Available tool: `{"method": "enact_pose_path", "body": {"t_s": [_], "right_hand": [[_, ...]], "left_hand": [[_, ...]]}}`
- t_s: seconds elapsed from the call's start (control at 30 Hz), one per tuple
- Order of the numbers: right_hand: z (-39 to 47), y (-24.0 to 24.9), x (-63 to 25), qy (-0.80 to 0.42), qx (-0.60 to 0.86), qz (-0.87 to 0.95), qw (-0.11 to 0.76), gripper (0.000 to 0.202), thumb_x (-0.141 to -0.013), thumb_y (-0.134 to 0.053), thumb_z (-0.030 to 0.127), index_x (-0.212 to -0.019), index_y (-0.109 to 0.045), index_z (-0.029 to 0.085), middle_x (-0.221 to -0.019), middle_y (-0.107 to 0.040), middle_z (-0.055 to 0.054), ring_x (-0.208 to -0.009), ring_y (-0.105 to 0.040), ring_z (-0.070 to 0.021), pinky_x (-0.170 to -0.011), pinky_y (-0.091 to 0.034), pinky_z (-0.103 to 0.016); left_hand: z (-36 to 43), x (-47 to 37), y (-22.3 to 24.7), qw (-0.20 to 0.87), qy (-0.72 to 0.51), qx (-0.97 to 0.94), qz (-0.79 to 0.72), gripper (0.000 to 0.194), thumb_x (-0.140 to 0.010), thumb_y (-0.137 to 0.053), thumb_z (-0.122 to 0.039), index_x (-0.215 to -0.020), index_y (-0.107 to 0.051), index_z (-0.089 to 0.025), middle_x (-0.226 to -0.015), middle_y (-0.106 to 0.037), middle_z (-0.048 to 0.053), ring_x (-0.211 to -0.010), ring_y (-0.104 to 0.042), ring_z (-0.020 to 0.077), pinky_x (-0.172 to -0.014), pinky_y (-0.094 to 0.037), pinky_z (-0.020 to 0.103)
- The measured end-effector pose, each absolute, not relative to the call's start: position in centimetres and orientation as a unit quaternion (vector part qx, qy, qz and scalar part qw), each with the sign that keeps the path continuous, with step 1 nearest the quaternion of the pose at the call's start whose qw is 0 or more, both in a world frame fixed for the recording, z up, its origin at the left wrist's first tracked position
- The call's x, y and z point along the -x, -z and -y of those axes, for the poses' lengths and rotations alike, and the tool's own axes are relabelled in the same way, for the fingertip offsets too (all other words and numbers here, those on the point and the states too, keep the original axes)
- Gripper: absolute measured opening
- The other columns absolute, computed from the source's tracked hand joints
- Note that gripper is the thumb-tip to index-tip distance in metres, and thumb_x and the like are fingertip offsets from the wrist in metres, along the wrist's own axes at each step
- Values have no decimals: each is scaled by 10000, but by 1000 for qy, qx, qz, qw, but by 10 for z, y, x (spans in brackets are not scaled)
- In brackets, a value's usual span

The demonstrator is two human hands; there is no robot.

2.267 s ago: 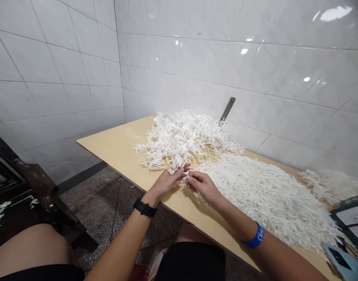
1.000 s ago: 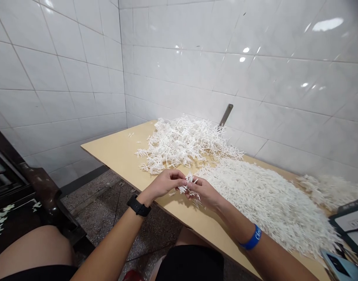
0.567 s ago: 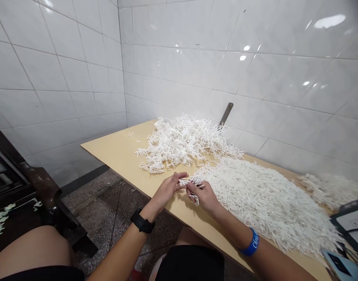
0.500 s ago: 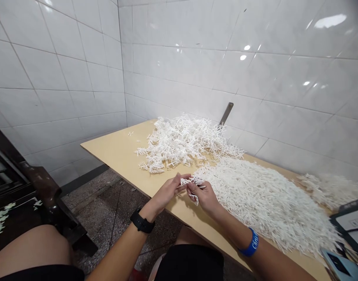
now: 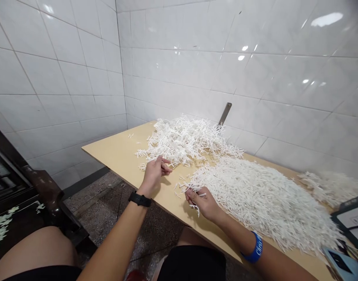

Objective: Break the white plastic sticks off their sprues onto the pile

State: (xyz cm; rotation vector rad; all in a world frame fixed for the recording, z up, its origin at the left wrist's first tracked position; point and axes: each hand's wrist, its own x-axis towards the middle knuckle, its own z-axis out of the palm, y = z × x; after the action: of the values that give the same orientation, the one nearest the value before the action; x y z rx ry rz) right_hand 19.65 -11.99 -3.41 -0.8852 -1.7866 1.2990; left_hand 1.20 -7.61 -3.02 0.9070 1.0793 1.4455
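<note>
Our right hand (image 5: 203, 201) is closed, thumb against fingers, around a small bunch of branching white sprigs (image 5: 201, 194); a few stick out past the thumb and one curls below the fingers. It sits at the near left end of the spread heap (image 5: 263, 203) of short white sprigs, our landmark. Our left hand (image 5: 157, 171) is half open farther left of the heap, fingers loosely bent; we cannot tell whether its tips touch anything. A black wristwatch (image 5: 139, 199) circles our left wrist, and a lettered blue wristband (image 5: 256, 248) our right forearm, just on the near side of the heap.

Just beyond the left hand, to the far left of the heap, rises the tangled pile (image 5: 187, 140) of longer branching strands. Both lie on the pale wooden tabletop (image 5: 114, 146). A metal strip (image 5: 225, 114) with a hole leans up beyond the heap, before the tiled wall (image 5: 179, 78). At the heap's near right end we see a light-blue device (image 5: 344, 263) and a dark-edged box (image 5: 353, 222). Well left of the heap stands a dark wooden chair (image 5: 47, 183).
</note>
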Motion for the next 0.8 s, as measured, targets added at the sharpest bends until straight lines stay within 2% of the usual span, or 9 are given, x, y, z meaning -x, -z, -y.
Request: {"method": "enact_pose_path", "body": {"t_s": [0.07,0.13,0.27,0.37,0.5,0.57,0.7,0.8], "right_hand": [[115,36,-198,-553,348,650,388,537,-790,-599,659,-611,-577,154,-485,-449,24,-437,-381,-93,-452,-275,-241],[109,41,-200,-593,347,596,415,508,-766,-647,640,-648,-599,148,-476,-460,30,-419,-376,-84,-437,-275,-229],[104,52,-201,-629,344,531,451,464,-810,-640,589,-663,-600,150,-452,-470,29,-403,-382,-79,-415,-269,-210],[106,56,-201,-629,342,521,464,443,-828,-636,560,-655,-594,154,-445,-464,31,-394,-374,-78,-408,-268,-207],[111,58,-201,-577,358,542,496,463,-826,-630,565,-619,-588,154,-439,-433,36,-401,-369,-82,-414,-263,-215],[113,58,-201,-540,372,556,510,498,-844,-591,587,-606,-590,150,-445,-427,31,-410,-373,-87,-422,-268,-225],[118,57,-200,-508,375,591,502,516,-885,-522,592,-636,-603,148,-476,-441,20,-436,-389,-99,-446,-279,-242],[121,52,-199,-494,354,638,473,493,-899,-510,573,-657,-599,153,-493,-444,18,-457,-384,-105,-472,-288,-256]], "left_hand": [[69,-4,32,525,-573,-425,-463,287,-907,-548,-361,-1008,-638,-108,-694,-656,50,-595,-635,126,-622,-528,265],[67,-5,37,534,-529,-482,-451,265,-894,-570,-278,-1113,-623,-139,-856,-677,79,-649,-645,126,-659,-546,292],[71,-14,48,562,-495,-519,-411,283,-874,-602,-231,-1149,-616,-164,-1097,-644,133,-830,-654,158,-819,-542,382],[74,-15,47,595,-492,-506,-384,294,-896,-589,-311,-1144,-616,-157,-1217,-614,164,-1016,-632,212,-959,-475,425],[77,-11,36,630,-472,-513,-343,496,-933,-441,-531,-1290,-556,-205,-1371,-529,152,-1191,-557,260,-1070,-373,455],[79,-10,29,599,-459,-553,-353,548,-922,-397,-592,-1300,-562,-232,-1425,-483,123,-1274,-486,276,-1108,-318,470],[90,-12,16,494,-423,-651,-392,502,-899,-441,-600,-1165,-669,-240,-1497,-394,69,-1391,-324,290,-1136,-256,474],[100,-21,12,496,-404,-667,-382,508,-887,-471,-595,-1188,-658,-232,-1451,-458,87,-1353,-389,284,-1106,-307,462]]}}
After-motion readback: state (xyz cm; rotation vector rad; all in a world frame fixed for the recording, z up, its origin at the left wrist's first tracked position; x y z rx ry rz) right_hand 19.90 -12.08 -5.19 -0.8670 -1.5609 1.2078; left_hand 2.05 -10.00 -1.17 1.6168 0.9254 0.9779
